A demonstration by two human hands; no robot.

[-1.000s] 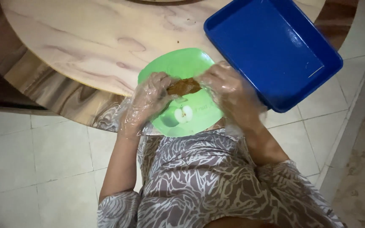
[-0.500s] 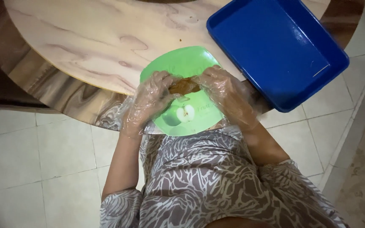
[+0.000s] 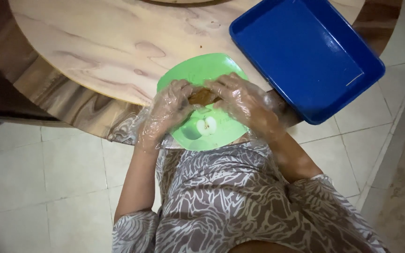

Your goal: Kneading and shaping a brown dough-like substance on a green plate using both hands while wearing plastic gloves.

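Looking down from above the shoulders, the nearest thing is the person's grey-and-white patterned garment (image 3: 240, 201), with bare forearms reaching forward from its short sleeves over a pale tiled floor (image 3: 38, 187). Past that, both hands wear thin clear plastic gloves. The left hand (image 3: 167, 112) curls in from the left, its fingers bent and close together, the tips pressing on a small brown lump of food (image 3: 203, 97). The right hand (image 3: 240, 100) comes in from the other side, fingers likewise bent and bunched, closing on the same lump, so the piece is pinched between the two hands. How much of it lies under the fingers I cannot tell.

The brown lump sits over the middle of a green plastic plate (image 3: 207, 70), which bears a picture of a halved apple on its near part. The plate rests at the near edge of a round wooden table (image 3: 94, 56), partly overhanging toward the person's lap. Farther off and to the right, a blue rectangular tray (image 3: 305, 56) lies on the table, near the plate, one corner jutting past the table's edge above the floor.
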